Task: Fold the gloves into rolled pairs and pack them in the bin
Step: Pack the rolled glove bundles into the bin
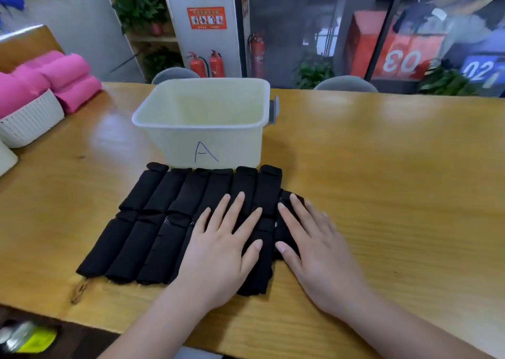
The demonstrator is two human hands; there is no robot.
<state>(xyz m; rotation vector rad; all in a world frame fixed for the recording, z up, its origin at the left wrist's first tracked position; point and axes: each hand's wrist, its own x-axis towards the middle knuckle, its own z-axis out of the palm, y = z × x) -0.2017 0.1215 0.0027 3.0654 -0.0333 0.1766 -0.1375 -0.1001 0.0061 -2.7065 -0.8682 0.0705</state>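
Several black gloves [153,222] lie side by side in two rows on the wooden table [382,181], just in front of a pale plastic bin [175,140] marked "A". The bin looks empty. My left hand [221,252] rests flat with straight fingers on the right part of the gloves. My right hand [314,249] lies flat beside it, its fingers and thumb on the black glove at the right end of the rows [284,238], its palm over the table. Neither hand grips anything.
A white woven basket [30,120] with pink rolled cloths [68,77] stands at the far left. Two grey chair backs [347,83] show behind the table's far edge. Bare wood extends to the right of the gloves.
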